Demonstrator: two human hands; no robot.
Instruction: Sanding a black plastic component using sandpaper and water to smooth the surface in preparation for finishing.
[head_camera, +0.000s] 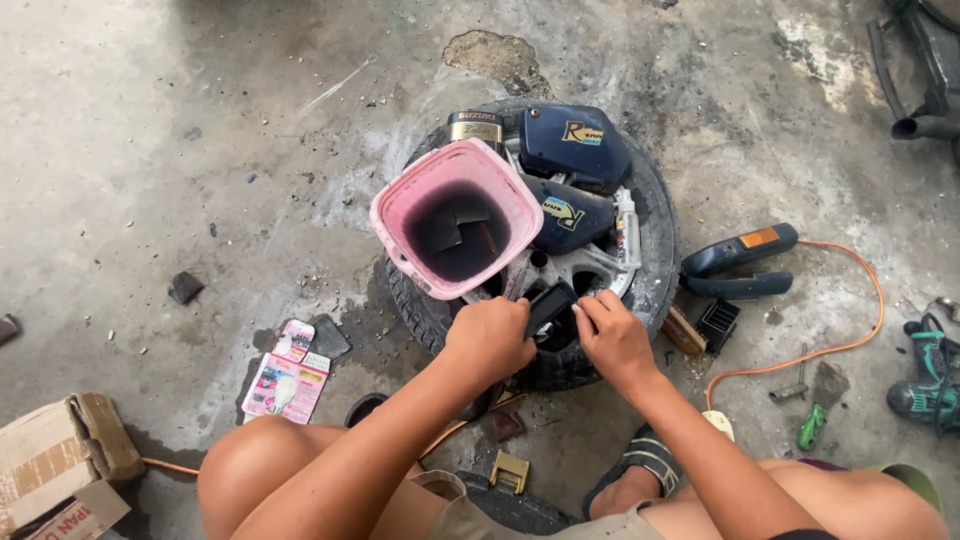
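I squat over a car wheel (655, 255) lying flat on the concrete. My left hand (488, 338) and my right hand (612, 335) both grip a small black plastic part (549, 307) at the wheel's near rim. A pink bucket (395, 225) holding dark liquid and black pieces rests on the wheel just beyond my hands. Two dark blue motorcycle side covers (575, 145) and a small white bottle (627, 228) also lie on the wheel.
A blue panel with an orange reflector (740, 262) and a black vent piece (716, 325) lie right of the wheel. An orange cable (860, 330), a green-handled scraper (818, 410), a green power tool (925, 385), a pink package (288, 378) and a cardboard box (55, 460) sit around.
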